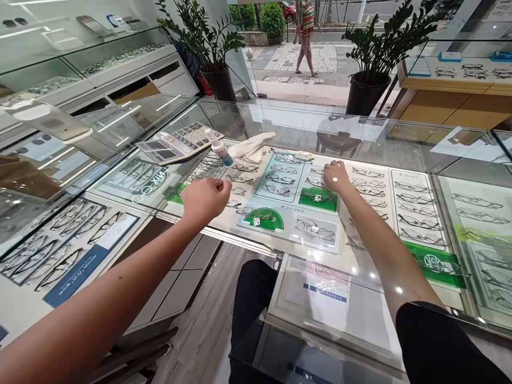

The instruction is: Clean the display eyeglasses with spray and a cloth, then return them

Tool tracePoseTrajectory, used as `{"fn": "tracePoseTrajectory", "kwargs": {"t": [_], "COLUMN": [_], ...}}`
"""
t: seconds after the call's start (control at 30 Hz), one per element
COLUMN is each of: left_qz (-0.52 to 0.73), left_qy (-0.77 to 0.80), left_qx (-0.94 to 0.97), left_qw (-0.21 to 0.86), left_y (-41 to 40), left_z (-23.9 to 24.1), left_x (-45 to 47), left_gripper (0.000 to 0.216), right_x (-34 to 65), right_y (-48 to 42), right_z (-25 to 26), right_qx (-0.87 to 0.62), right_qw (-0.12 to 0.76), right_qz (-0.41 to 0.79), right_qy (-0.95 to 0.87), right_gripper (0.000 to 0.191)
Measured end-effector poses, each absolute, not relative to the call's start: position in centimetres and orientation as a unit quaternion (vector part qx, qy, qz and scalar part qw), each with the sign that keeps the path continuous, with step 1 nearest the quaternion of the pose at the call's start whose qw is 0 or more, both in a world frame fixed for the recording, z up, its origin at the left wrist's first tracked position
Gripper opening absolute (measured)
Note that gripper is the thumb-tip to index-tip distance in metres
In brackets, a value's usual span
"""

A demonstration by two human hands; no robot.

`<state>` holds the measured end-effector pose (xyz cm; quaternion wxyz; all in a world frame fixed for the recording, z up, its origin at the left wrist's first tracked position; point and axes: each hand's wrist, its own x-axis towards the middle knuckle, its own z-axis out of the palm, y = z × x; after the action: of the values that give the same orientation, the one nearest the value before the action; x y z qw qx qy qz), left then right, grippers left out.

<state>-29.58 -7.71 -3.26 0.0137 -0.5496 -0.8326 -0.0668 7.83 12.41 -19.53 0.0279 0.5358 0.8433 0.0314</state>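
Note:
My left hand is closed in a loose fist over the glass counter top, and nothing shows in it. Farther right, my right hand has its fingers curled downward over the glass; whatever is under them, if anything, is hidden. Between and below both hands, rows of eyeglasses lie inside the case. Beyond my left fist a small spray bottle stands on the glass, beside a crumpled white cloth. A large calculator lies left of the bottle.
A drawer juts out near my knee, with papers in it. More glasses lie in the left case and right case. Potted plants stand by the window. Outside, a person walks past.

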Motion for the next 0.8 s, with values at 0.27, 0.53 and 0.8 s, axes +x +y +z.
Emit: {"fn": "tracePoseTrajectory", "kwargs": {"t": [0.27,0.53,0.8], "left_qz": [-0.069,-0.064,-0.057], "left_qy": [-0.833,-0.833,-0.83], "left_qx": [-0.549,-0.55,-0.554], "left_qw": [0.015,0.012,-0.001], "left_y": [-7.6,-7.6,-7.5], "left_z": [-3.3,-3.1,-2.9], "left_x": [-29.6,-29.5,-29.4], "left_gripper": [0.044,0.044,0.043], "right_x": [7.2,6.6,3.8], "right_y": [12.5,11.4,4.8], "right_z": [-19.8,-18.6,-15.8], "right_qx": [0.539,0.555,0.521], "right_qw": [0.027,-0.011,-0.114], "right_qz": [0.016,0.01,-0.029], "right_qy": [0.841,0.832,0.846], "right_gripper": [0.053,0.05,0.037]}}
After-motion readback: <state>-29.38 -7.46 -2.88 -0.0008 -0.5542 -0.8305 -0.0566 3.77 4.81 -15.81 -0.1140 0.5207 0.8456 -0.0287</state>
